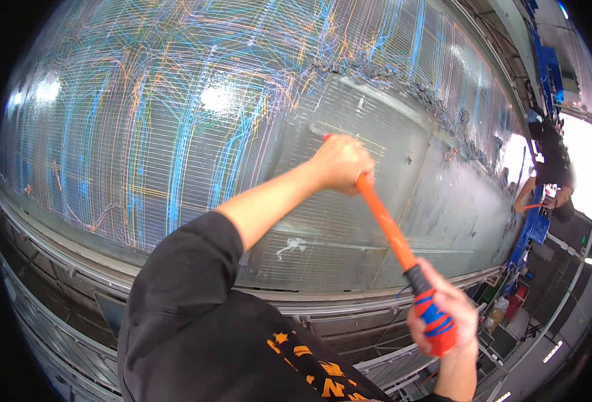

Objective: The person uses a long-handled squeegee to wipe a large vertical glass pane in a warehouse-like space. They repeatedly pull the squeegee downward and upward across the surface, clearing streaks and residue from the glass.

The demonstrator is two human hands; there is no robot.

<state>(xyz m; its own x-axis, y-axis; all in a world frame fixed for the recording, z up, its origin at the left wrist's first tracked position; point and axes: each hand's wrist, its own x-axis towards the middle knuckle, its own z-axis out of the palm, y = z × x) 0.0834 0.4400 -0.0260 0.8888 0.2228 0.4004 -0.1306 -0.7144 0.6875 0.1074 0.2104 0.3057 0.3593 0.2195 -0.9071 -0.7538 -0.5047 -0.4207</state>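
Observation:
Both my hands are closed around an orange long-handled scraper (391, 231), held slantwise over a large flat grey panel. My left hand (343, 163) grips the shaft close to its head. My right hand (447, 311), a little blurred, wraps the grip at the near end, which is red with blue winding and a black band. The scraper's head, just beyond my left hand, is mostly hidden and smeared, and seems to rest at the panel's surface (323, 201). Dark crumbled scrapings (437, 100) lie in a ridge along the bared grey area.
Dense blue, orange and yellow lines (182, 147) cover the panel's left and far parts. A metal rail (349, 305) runs along its near edge. On the right, another person (554, 157) works at the panel's end with an orange-handled tool (532, 206). Blue machinery (534, 231) stands beside them.

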